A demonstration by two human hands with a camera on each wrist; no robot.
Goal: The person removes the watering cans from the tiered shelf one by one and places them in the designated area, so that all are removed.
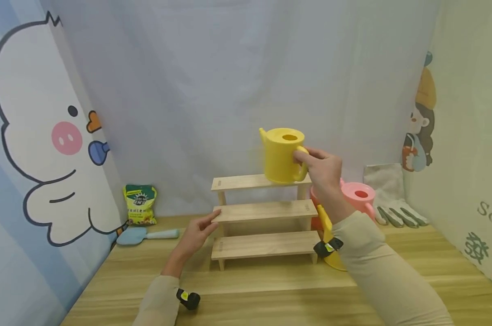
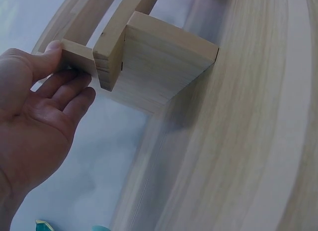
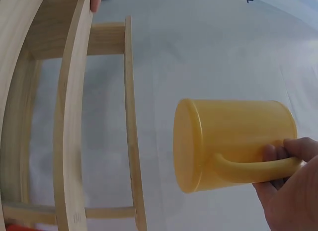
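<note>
My right hand (image 1: 325, 172) grips a yellow watering can (image 1: 280, 156) by its handle, with the spout to the left. In the right wrist view the can (image 3: 238, 136) is apart from the top step of a three-step wooden stand (image 1: 266, 244). Its flat base faces that step. At the stand's left side, my left hand (image 1: 194, 235) holds the end of the middle step. The left wrist view has the thumb of this hand (image 2: 44, 112) on one face of the step and the fingers against the other.
Right of the stand are a pink watering can (image 1: 360, 194), a second yellow one (image 1: 327, 222) partly behind my right arm, and a red item (image 1: 316, 222). Gloves (image 1: 392, 194) lean at the back right. A light-blue trowel (image 1: 148, 235) and a green-yellow bag (image 1: 140, 203) are at left.
</note>
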